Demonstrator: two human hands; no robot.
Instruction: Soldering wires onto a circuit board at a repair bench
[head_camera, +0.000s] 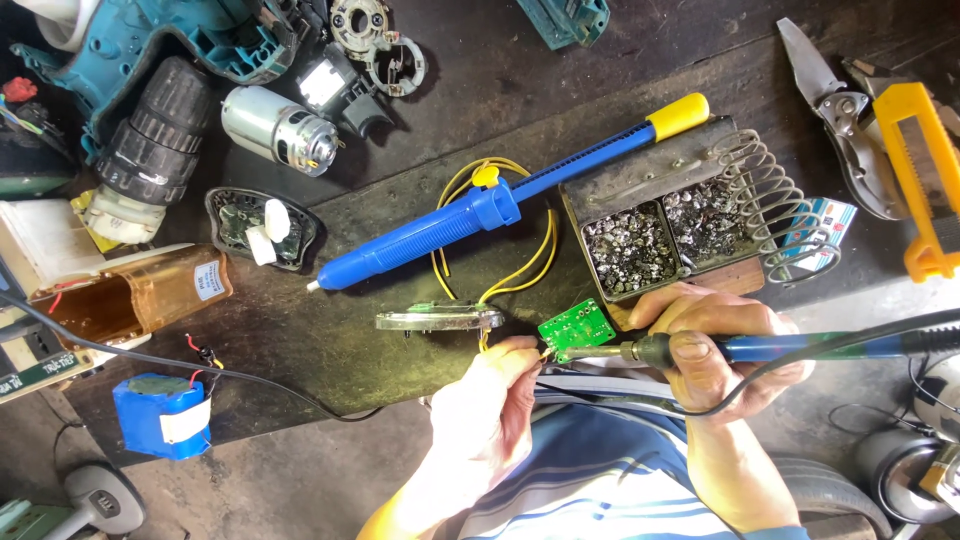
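The right hand (715, 350) closes its grip around the blue-handled soldering iron (760, 348), whose metal tip meets the near edge of the small green printed circuit board (576, 329). The left hand (490, 410) pinches the board's left corner, with yellow insulated wires (520, 270) running away from that corner across the dark, worn table (300, 340).

Risks, judged from this position:
- Burn: the left fingertips sit just beside the hot tip. A slip of either hand would bring skin onto metal.
- Board damage: prolonged tip contact could lift a pad or scorch the laminate.
- Bridging: excess solder may join neighbouring joints, since the board is held in the air rather than clamped.
- Cable snag: the iron's black cord (850, 345) crosses the lap and could tug the tip off the joint.

The blue plastic desoldering pump with yellow plunger cap (500, 205) lies near, and the coiled wire iron stand on its metal tray of solder scraps (780, 205) stands just behind the right hand.
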